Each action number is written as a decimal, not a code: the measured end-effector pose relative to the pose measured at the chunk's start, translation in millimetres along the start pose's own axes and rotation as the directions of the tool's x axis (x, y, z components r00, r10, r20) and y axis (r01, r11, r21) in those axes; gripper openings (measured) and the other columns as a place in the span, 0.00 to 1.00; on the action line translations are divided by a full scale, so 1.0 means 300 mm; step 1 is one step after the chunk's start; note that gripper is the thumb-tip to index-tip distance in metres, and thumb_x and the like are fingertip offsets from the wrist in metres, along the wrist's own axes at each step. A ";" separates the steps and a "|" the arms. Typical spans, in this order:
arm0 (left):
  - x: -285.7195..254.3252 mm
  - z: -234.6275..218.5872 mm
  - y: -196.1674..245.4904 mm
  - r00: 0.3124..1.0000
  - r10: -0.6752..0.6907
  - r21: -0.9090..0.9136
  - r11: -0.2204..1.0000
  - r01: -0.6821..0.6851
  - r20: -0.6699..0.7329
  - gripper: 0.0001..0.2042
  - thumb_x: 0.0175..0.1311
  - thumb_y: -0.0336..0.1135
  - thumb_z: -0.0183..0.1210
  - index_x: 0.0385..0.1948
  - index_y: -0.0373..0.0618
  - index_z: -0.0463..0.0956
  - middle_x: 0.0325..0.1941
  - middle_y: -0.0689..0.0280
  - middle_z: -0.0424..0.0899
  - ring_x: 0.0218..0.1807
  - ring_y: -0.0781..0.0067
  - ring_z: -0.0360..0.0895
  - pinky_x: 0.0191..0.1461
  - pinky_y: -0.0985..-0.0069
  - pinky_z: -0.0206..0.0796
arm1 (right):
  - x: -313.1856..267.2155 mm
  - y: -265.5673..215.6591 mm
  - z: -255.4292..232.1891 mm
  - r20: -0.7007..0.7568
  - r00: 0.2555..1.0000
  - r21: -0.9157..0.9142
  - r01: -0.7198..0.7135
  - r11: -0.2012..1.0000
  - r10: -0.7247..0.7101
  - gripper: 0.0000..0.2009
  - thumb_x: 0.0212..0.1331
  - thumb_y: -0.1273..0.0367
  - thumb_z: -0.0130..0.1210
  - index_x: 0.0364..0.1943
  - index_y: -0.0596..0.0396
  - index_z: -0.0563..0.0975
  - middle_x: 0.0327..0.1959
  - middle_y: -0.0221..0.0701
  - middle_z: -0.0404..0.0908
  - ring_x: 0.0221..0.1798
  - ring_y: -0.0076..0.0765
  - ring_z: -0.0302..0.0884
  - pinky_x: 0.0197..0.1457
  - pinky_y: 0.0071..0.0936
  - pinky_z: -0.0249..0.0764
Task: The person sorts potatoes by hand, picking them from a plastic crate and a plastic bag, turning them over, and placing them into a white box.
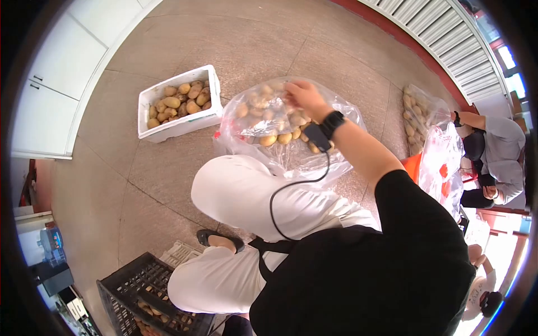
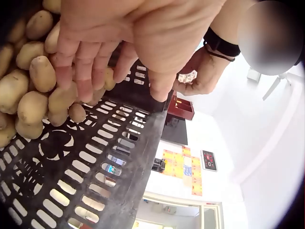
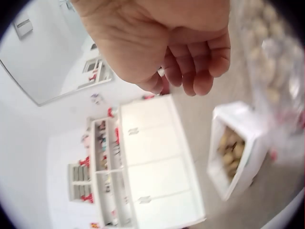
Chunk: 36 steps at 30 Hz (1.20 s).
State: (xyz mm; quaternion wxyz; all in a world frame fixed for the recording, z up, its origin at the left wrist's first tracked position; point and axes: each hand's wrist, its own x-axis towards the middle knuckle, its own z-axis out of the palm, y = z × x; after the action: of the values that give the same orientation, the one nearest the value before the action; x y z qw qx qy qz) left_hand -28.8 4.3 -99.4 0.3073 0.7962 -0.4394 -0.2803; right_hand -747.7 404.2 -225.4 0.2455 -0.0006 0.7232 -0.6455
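Observation:
My left hand (image 2: pixel 114 43) is over a black plastic crate (image 2: pixel 90 157) of potatoes. Its fingers stretch down in front of the potatoes (image 2: pixel 33 107), while the thumb tip is right by the crate's rim. The head view does not show this hand. My right hand (image 1: pixel 305 98), with a dark watch on its wrist, is above a clear plastic bag (image 1: pixel 347 112) of potatoes (image 1: pixel 269 140). In the right wrist view its fingers (image 3: pixel 202 82) bend loosely, and nothing shows between them and the thumb.
A white foam box (image 1: pixel 179 130) of potatoes stands on the floor beyond the bag. Another bag of potatoes (image 1: pixel 414 117) lies at the right, near a seated person (image 1: pixel 501 151). White cabinets (image 1: pixel 56 84) line the left side.

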 end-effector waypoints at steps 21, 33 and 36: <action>-0.542 0.287 0.824 0.619 0.782 -0.064 0.623 -0.779 0.078 0.16 0.64 0.40 0.44 0.47 0.39 0.69 0.49 0.58 0.74 0.50 0.63 0.72 0.52 0.69 0.65 | -0.134 0.852 -0.345 -0.356 0.917 -0.731 -0.393 0.558 0.179 0.15 0.46 0.66 0.54 0.39 0.57 0.75 0.36 0.46 0.78 0.43 0.48 0.75 0.45 0.37 0.71; -0.608 0.832 0.461 0.646 0.475 0.128 0.739 -0.662 0.597 0.17 0.64 0.44 0.48 0.45 0.41 0.71 0.46 0.63 0.75 0.51 0.73 0.69 0.51 0.73 0.61 | -0.020 0.855 -0.393 -0.429 0.892 -0.702 -0.429 0.569 0.143 0.26 0.50 0.65 0.51 0.58 0.40 0.61 0.54 0.49 0.66 0.57 0.56 0.62 0.58 0.42 0.61; -0.600 0.853 0.407 0.671 0.407 0.162 0.770 -0.618 0.620 0.17 0.64 0.44 0.47 0.44 0.41 0.71 0.45 0.64 0.75 0.51 0.72 0.70 0.50 0.73 0.61 | -0.009 0.879 -0.344 -0.473 0.880 -0.794 -0.450 0.409 0.049 0.27 0.50 0.66 0.52 0.58 0.39 0.59 0.56 0.47 0.62 0.56 0.56 0.63 0.57 0.44 0.62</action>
State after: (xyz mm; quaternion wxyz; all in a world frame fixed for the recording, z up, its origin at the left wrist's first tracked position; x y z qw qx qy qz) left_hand -358.8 47.1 -145.0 0.0836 0.5627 -0.7610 -0.3120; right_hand -698.7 545.3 -465.9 0.1599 0.1058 0.9750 -0.1127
